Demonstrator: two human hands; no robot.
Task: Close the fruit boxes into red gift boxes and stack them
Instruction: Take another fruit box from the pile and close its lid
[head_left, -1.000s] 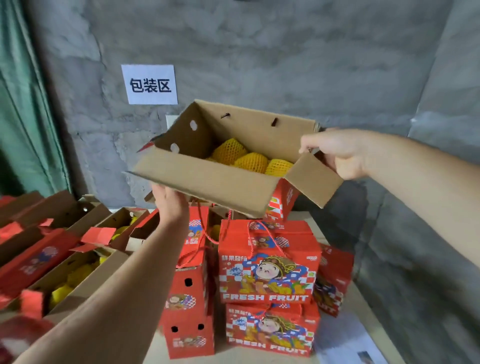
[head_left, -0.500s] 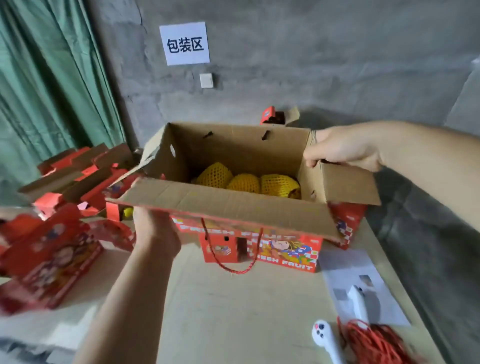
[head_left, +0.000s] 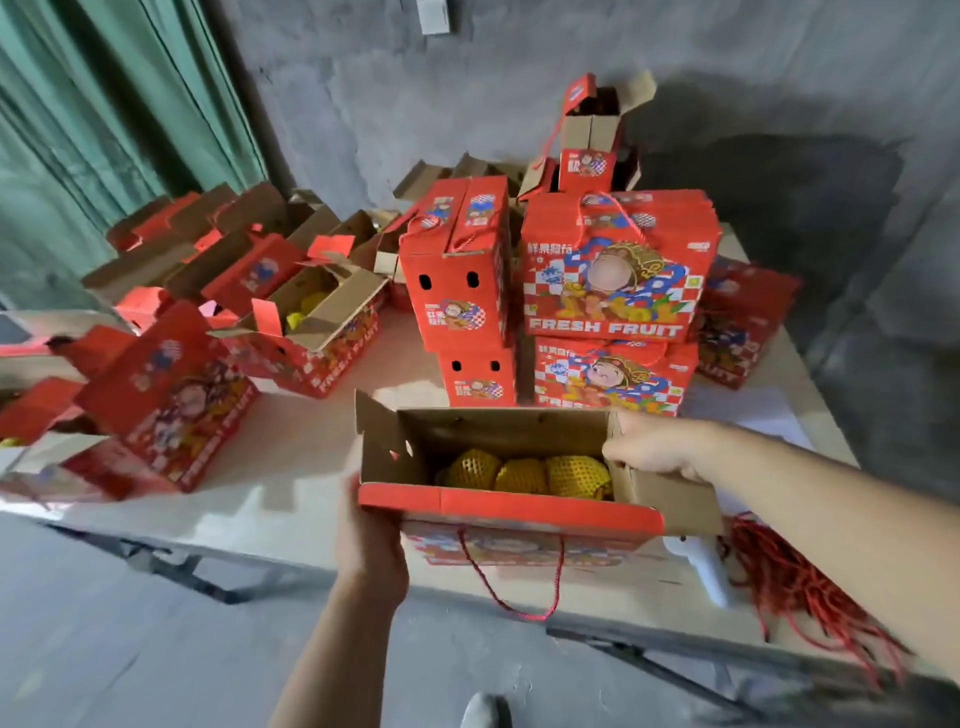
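Both hands held one open fruit box (head_left: 511, 512) at lower centre of the frame, over the near edge of the worktop (head_left: 291, 452). Left hand (head_left: 371, 545) reached up from below w/ arm extended, fingers wrapped on the box's left end. Right hand (head_left: 657, 449) came in from the right, forearm nearly level, fingers curled over the box's right wall at the top. Netted yellow fruit (head_left: 524, 473) sat inside; flaps up. Closed red gift boxes (head_left: 613, 270) stood stacked just behind, upper centre-right.
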